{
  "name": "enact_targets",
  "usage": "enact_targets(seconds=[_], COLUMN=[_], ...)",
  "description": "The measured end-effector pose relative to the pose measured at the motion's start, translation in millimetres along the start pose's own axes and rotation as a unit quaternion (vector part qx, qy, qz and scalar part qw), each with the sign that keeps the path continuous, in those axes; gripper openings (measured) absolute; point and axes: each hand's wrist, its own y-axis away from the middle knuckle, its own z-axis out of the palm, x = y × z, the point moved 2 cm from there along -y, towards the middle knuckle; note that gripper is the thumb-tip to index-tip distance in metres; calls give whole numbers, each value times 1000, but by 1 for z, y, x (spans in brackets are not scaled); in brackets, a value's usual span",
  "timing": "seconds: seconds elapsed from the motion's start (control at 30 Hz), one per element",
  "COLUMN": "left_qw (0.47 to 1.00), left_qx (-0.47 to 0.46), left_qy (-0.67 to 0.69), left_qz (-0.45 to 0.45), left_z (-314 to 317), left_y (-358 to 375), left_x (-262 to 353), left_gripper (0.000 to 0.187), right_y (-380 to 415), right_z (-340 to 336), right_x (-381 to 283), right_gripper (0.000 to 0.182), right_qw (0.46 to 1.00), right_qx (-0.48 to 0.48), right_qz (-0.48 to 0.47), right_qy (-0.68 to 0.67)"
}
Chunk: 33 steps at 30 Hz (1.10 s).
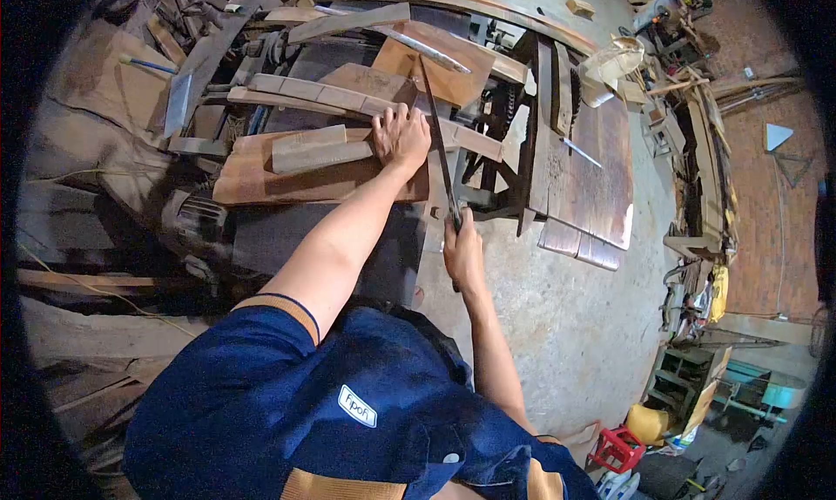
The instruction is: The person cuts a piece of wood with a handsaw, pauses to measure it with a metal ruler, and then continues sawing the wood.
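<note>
A long, narrow, dark tool [442, 165], seen nearly edge-on, points away from me and crosses a slightly curved wooden strip [326, 97]. My right hand [464, 250] is closed around its near end, and a short length shows below the fist. With fingers bent over the strip's near edge, my left hand [402, 138] presses down on it just left of the tool. A short wooden block [309, 150] lies by my left wrist on a wide reddish board [248, 171]. Beyond the strip lies an orange-brown board [461, 82].
On the right stands a wood-topped table [601, 169] with a toothed round blade [575, 99] at its left side. A motor [198, 217] sits at lower left. Another person [666, 8] is at far right. A red plastic stool [616, 449] stands at lower right.
</note>
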Motion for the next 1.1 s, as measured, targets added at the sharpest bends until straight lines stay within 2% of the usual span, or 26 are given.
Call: enact_targets(seconds=[0.07,0.13,0.23,0.27,0.3,0.37,0.4,0.43,0.47,0.53,0.63,0.7,0.73,0.77,0.8,0.83,0.9,0.93,1.0,1.07,1.1], left_qw=[1000,1000,1000,1000,1000,1000,1000,1000,1000,1000,1000,1000,1000,999,1000,1000,1000,1000,1000,1000,1000], left_qx=[-11,-6,-7,-12,-18,-22,-7,10,13,3,-6,4,-4,-13,-16,-16,-1,-2,1,4,0], left_qy=[-7,2,6,3,0,7,6,4,5,2,11,31,30,28,1,-2,-6,-2,8,14,12], left_qz=[-7,-6,-13,-15,-14,-8,-2,3,-1,-5,-7,-5,-7,-9,-5,-4,-2,-1,0,1,5], left_z=[0,-3,-3,-3,-3,-1,-2,-3,-1,0,2,1,1,1,-1,0,1,-1,1,2,-1], left_y=[-1,0,0,1,0,0,2,1,1,0,1,1,0,0,0,0,1,0,0,0,1], left_x=[1,2,1,2,1,0,1,1,1,0,1,0,-1,0,0,-2,0,1,1,-2,-2], left_gripper=[26,26,26,26,25,24,24,24,25,25,26,26,26,26,24,24,25,25,24,23,23], right_y=[-3,42,117,128,124,106,82,56,31,-5,18,71,95,118,130,125,103,78,23,-16,-10], right_z=[-3,-20,-46,-54,-54,-49,-39,-25,-13,8,-7,-17,-30,-40,-47,-45,-40,-30,0,19,18], right_x=[-1,5,11,6,7,6,5,7,4,9,5,32,24,23,21,21,15,9,17,17,15], right_gripper=[23,24,19,21,21,23,25,24,23,24,24,35,33,23,21,21,22,21,25,24,24], right_qw=[998,1000,984,981,982,990,995,996,999,1000,999,999,996,990,978,978,993,992,1000,1000,1000], right_qx=[-34,-19,-53,-59,-60,-55,-44,-49,-19,-4,-34,-20,-43,-51,-76,-77,-49,-41,-1,1,2], right_qz=[48,7,163,179,177,104,57,63,8,3,29,5,42,118,191,191,107,101,-2,-2,2], right_qy=[32,23,42,38,37,80,69,46,32,25,3,45,59,62,18,15,33,59,24,-3,-7])
